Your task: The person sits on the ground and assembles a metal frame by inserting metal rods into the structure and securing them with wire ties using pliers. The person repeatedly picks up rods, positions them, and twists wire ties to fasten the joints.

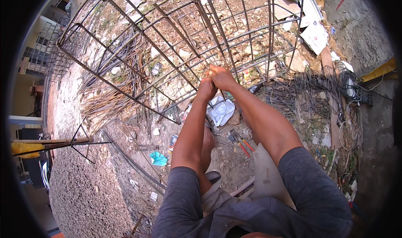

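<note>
- Low in the frame, loose ground is seen beside the person's legs, with a pair of orange-handled pliers and scraps of white plastic lying just past the knees; footing could be lost on this litter while the arms are stretched forward.
- At centre frame, the left hand and right hand are pressed together, closed around one point on the rebar cage. What is pinched between the fingers cannot be told, as it is hidden by the hands.
- With both hands clamped at one crossing of bars, skin could be nipped or scratched if the grip slips on the rusty steel.
- Toward the upper left, a heap of loose rods lies under the cage; the cage could shift on them if pulled hard.
- At right, tangled wire could snag a foot.
</note>
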